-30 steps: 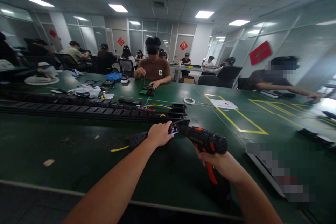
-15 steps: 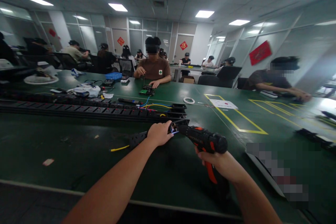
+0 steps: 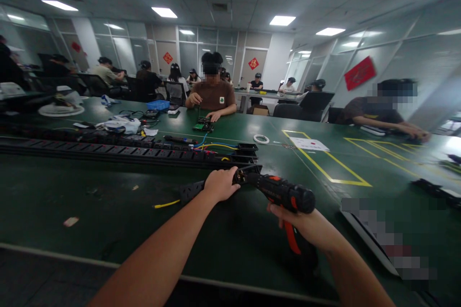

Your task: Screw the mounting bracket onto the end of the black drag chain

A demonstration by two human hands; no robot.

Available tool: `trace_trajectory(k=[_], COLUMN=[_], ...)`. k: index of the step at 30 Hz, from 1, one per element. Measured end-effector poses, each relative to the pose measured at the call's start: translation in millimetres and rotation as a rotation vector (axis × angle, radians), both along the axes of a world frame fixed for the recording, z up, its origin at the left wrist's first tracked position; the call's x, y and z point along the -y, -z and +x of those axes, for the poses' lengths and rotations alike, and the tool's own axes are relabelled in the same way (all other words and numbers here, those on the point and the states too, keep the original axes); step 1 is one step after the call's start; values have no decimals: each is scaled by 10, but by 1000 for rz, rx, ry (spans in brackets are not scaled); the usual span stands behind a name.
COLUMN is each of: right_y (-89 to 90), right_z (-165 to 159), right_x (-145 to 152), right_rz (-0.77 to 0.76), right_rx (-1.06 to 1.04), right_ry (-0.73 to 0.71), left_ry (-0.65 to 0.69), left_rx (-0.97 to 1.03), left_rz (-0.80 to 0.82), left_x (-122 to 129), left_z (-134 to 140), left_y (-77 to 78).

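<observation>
My right hand (image 3: 298,218) grips the handle of a black and orange cordless drill (image 3: 284,192), its nose pointing left. The drill's front end meets the open end of a black power strip (image 3: 192,191); the tip itself is hidden in the dark there. Wrapped over that strip near its end is my left hand (image 3: 221,184), thumb beside the exposed inner parts. A yellow wire (image 3: 167,204) sticks out at the strip's left side.
Behind my hands lie long black socket strips (image 3: 118,151) with coloured wires at their right end. A white ring (image 3: 261,139), a paper sheet (image 3: 309,144) and a pixelated flat device (image 3: 370,240) are to the right. A co-worker (image 3: 212,93) sits opposite, handling a green circuit board (image 3: 202,125).
The whole view has shifted slightly, so everything sits a little further right and lower. Both hands keep their holds, and the drill stays at the strip's end.
</observation>
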State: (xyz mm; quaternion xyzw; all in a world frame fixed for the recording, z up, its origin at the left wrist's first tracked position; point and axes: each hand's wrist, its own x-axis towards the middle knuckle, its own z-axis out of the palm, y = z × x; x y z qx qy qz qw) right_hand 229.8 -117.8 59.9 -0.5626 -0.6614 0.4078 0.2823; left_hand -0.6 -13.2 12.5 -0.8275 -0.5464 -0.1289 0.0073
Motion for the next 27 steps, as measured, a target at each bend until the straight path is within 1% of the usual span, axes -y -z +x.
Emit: trace_trajectory(k=[2, 6, 8, 11, 15, 22, 27], right_y=[-54, -136, -154, -157, -124, 8, 73], right_z=[-39, -110, -124, -114, -60, 10, 13], right_x=[22, 52, 53, 35, -17, -72, -45], right_rz=[-15, -21, -27, -16, 52, 60, 102], right_rx=[13, -86, -107, -71, -19, -94, -44], right_ry=[-5, -59, -74, -55, -10, 32, 51], left_ry=[2, -5, -9, -8, 3, 4, -5], left_rx=[1, 4, 3, 3, -1, -9, 0], left_rz=[1, -8, -14, -15, -7, -2, -24], left_x=[2, 0, -1, -2, -7, -10, 5], left_z=[-1, -3, -4, -8, -15, -13, -3], left_y=[-3, -4, -5, -5, 6, 11, -12])
